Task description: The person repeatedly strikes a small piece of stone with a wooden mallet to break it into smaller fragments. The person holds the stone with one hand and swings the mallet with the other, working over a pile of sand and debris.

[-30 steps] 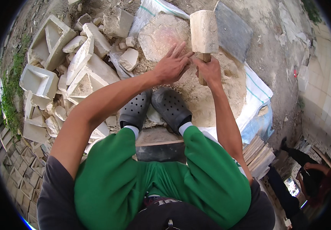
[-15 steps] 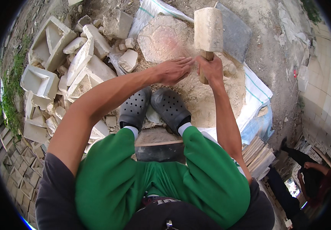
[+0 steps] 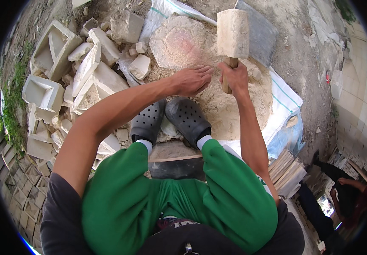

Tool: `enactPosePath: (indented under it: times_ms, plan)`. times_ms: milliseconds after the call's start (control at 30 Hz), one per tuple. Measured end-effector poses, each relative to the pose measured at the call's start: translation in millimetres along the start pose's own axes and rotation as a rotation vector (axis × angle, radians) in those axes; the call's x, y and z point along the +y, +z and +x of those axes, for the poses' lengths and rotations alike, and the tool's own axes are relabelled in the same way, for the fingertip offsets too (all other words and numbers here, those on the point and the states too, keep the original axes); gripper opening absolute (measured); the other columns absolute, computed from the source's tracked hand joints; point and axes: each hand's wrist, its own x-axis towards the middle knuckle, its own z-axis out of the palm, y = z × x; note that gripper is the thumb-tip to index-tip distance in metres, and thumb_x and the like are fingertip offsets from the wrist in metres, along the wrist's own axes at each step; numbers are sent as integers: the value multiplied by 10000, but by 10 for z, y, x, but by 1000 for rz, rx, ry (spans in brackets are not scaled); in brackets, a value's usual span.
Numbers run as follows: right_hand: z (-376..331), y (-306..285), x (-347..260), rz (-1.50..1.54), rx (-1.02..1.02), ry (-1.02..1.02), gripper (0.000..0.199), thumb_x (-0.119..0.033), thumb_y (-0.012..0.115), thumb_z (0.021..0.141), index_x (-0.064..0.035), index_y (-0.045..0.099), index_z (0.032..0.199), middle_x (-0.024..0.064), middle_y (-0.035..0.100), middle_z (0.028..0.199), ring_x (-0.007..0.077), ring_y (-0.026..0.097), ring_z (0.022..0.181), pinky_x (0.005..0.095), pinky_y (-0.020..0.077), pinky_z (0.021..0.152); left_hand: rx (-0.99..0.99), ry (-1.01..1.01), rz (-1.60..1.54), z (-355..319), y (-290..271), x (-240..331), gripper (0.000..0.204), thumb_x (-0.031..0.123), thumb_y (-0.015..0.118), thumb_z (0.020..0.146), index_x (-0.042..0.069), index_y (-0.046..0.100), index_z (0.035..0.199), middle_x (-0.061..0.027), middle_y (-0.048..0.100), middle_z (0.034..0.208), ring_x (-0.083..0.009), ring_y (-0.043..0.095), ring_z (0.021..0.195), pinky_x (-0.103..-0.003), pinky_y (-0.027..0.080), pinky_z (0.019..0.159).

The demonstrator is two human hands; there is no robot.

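My right hand (image 3: pixel 235 77) is wrapped round the short wooden handle of a mallet (image 3: pixel 233 34), whose thick, pale, dust-coated head points away from me. Flat and palm down, my left hand (image 3: pixel 193 80) has its fingers stretched toward the right, just short of the mallet handle. Beyond it lies a hexagonal slab (image 3: pixel 160 44) covered with crushed pale material, pinkish in the middle. Coarse tan powder (image 3: pixel 230 114) is spread below both hands, on a white woven sheet (image 3: pixel 283 95) with green stripes.
Broken white plaster-like blocks (image 3: pixel 100 91) are heaped on the left. A flat grey slab (image 3: pixel 257 36) lies behind the mallet. My feet in grey clogs (image 3: pixel 187 117) stand close to the powder. A stack of thin boards (image 3: pixel 287 170) is at right, near another person (image 3: pixel 349 195).
My left hand has shifted slightly down and left, lower over the powder near the hexagonal slab's edge. The right hand still grips the mallet, nearly unmoved.
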Motion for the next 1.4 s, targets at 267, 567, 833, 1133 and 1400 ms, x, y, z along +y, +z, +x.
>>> enactPosePath:
  times_ms: [267,567,833,1133,1400]
  plan:
    - [-98,32,96,-16,11,8,374,-311,734,788,13,693,970,110,706,699,186,690,561,337,555,600,347,-290,20,-242,-445,-262,131,189,661,945,86,677,1023,-94,658,1065,-307,615,1021,-434,466,907]
    - [-175,218,81,-75,-84,-26,429,-315,729,786,40,688,1022,130,712,713,200,698,565,348,559,599,498,-505,-6,-398,-622,-787,160,208,660,933,84,692,1029,-109,709,1014,-322,649,995,-434,483,890]
    - [-262,330,79,-87,-102,-93,332,-251,751,801,46,664,922,91,667,650,177,658,533,340,529,534,470,-530,167,-511,-567,-709,226,291,714,899,110,711,1034,-49,656,1077,-263,593,1071,-417,437,945]
    - [-286,511,184,-152,-137,-168,430,-260,760,793,82,667,1036,126,706,744,182,683,574,339,549,552,483,-477,178,-541,-513,-776,242,355,727,906,153,753,1037,-26,663,1062,-242,602,1049,-425,431,923]
    - [-273,661,21,-219,-155,-149,511,-314,759,752,74,694,1078,268,732,985,373,731,929,415,558,823,560,-463,171,-518,-483,-686,216,358,726,907,180,767,1023,1,666,1029,-207,602,1015,-395,408,899]
